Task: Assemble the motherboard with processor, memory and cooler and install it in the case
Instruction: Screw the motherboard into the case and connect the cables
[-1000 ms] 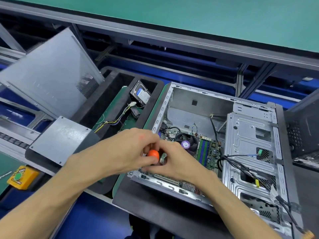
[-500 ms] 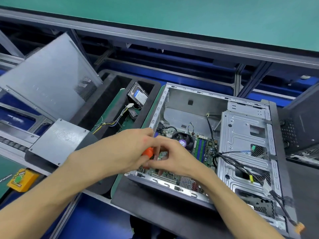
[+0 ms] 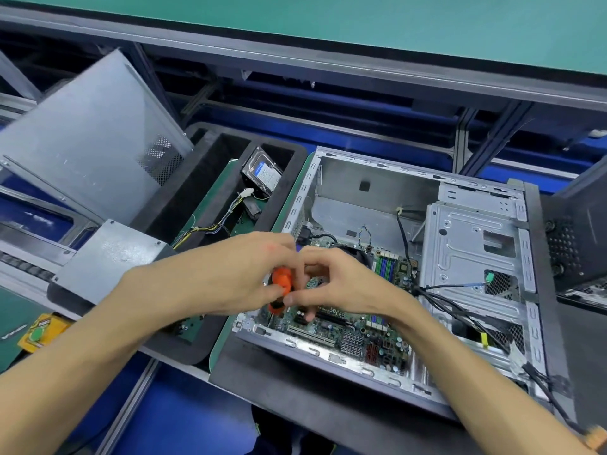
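Note:
An open grey computer case (image 3: 473, 244) lies on its side on a dark foam pad. The green motherboard (image 3: 361, 333) sits inside it, with memory sticks (image 3: 386, 266) in their slots and the cooler fan (image 3: 364, 256) mostly hidden behind my right hand. My left hand (image 3: 236, 274) grips an orange-handled screwdriver (image 3: 283, 284) held upright over the board's left part. My right hand (image 3: 341, 284) curls its fingers beside the handle, fingertips touching the screwdriver. The screwdriver tip is hidden.
A black foam tray (image 3: 213, 178) to the left holds a hard drive (image 3: 261, 170) and a wire bundle (image 3: 226, 218). A grey side panel (image 3: 88, 142) leans at the far left, with a grey metal box (image 3: 108, 257) below it. Black cables (image 3: 460, 303) trail over the drive cage.
Both hands stay together on the screwdriver over the board; the orange handle shows more between the fingers now. The view has shifted slightly.

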Demonstrator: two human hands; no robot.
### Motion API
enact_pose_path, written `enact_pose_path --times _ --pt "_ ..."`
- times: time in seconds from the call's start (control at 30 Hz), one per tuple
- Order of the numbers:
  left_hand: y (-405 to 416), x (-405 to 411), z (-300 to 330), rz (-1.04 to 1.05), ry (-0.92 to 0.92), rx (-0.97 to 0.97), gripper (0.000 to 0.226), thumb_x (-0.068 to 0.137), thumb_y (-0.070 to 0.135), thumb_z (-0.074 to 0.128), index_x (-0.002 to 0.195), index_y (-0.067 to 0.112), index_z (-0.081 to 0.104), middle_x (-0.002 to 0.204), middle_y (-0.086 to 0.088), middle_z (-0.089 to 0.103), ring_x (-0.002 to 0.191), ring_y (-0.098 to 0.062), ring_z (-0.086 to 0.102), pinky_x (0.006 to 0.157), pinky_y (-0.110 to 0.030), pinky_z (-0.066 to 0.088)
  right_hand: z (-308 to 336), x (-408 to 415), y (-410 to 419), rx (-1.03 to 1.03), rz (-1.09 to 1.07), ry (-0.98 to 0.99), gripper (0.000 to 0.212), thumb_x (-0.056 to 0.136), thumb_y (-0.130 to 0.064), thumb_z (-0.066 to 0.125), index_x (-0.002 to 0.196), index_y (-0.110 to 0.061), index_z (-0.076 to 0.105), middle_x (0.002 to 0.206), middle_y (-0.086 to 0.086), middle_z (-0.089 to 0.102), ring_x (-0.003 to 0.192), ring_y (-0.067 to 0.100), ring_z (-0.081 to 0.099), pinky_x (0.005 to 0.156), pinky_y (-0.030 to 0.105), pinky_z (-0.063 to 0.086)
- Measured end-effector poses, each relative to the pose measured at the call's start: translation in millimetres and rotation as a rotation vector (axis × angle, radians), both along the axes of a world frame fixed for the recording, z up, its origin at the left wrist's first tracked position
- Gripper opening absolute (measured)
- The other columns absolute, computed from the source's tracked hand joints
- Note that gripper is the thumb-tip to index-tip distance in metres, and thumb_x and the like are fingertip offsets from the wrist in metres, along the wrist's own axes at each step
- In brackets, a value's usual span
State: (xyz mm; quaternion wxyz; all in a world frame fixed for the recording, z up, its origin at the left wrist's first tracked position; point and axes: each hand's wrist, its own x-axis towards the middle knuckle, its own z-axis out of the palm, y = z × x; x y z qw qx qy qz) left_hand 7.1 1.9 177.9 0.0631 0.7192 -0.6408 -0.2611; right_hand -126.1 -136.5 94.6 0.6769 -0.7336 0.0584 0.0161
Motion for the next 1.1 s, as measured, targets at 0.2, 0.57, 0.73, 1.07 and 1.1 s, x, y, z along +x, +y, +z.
enact_pose_path --times 0.2,0.57,0.73,1.07,1.1 --pt "-6 -2 -7 0.164 -0.301 -0.045 0.037 0.077 0.066 0.056 0.086 0.030 0.052 0.074 0.009 0.054 0.070 -0.010 0.054 0.062 -0.030 0.042 -8 3 -1 0.024 -0.038 0.013 0.027 0.081 -0.008 0.084 0.106 -0.008 0.073 0.106 0.015 0.062 0.080 0.032 0.068 0.060 0.048 0.063" --pt "-4 -5 -2 0.106 -0.319 0.043 0.039 0.077 0.067 0.053 0.079 0.029 0.049 0.069 0.008 0.054 0.069 -0.010 0.056 0.063 -0.030 0.046 -19 5 10 0.065 0.074 -0.014 0.028 0.083 -0.008 0.083 0.108 -0.005 0.070 0.104 0.020 0.059 0.083 0.042 0.065 0.057 0.048 0.062" --pt "3 -3 4 -0.007 -0.161 0.110 0.021 0.079 0.047 0.071 0.087 0.031 0.060 0.081 0.017 0.049 0.073 0.001 0.049 0.062 -0.016 0.037 -18 2 13 0.076 0.132 0.023 0.015 0.083 -0.009 0.082 0.090 -0.010 0.069 0.086 0.004 0.066 0.074 0.024 0.063 0.058 0.053 0.061" --pt "1 -9 0 0.066 -0.260 0.094 0.020 0.087 0.049 0.060 0.094 0.031 0.060 0.083 0.012 0.049 0.074 -0.005 0.051 0.069 -0.027 0.041 -11 2 2 0.090 0.116 0.042 0.021 0.090 -0.009 0.075 0.106 -0.022 0.073 0.085 0.003 0.071 0.067 0.014 0.065 0.059 0.038 0.061" --pt "2 -9 2 0.016 -0.218 0.100 0.011 0.089 0.040 0.061 0.098 0.033 0.061 0.086 0.014 0.043 0.074 -0.002 0.046 0.070 -0.023 0.036 -9 1 0 0.101 0.114 0.033 0.023 0.092 -0.008 0.073 0.101 -0.029 0.073 0.081 -0.006 0.070 0.065 0.008 0.064 0.057 0.033 0.060"
